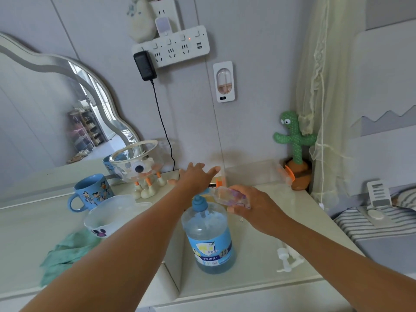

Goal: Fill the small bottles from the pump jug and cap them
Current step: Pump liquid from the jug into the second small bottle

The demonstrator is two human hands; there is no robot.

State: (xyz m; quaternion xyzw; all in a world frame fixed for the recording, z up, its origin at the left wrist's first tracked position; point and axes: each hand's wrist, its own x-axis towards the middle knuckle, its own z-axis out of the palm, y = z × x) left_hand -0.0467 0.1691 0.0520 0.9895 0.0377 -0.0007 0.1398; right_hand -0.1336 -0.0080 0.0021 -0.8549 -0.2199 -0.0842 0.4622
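A large clear pump jug [208, 235] with blue liquid and a blue label stands on the white counter [258, 282] in front of me. Its blue pump head [199, 202] shows just under my left hand [195, 176], which hovers or presses over it with straight, spread fingers. My right hand [254, 206] grips a small clear bottle [227, 195] tilted on its side, its mouth pointing left at the pump spout. Two white pump caps [287, 258] lie on the counter at the right of the jug.
A blue cartoon mug [91, 192], a white bowl [110, 216] and a green cloth [65, 253] sit at the left. A glass bowl on a toy stand [135, 163] is behind them. A cactus toy [295, 143] stands at the back right by a curtain.
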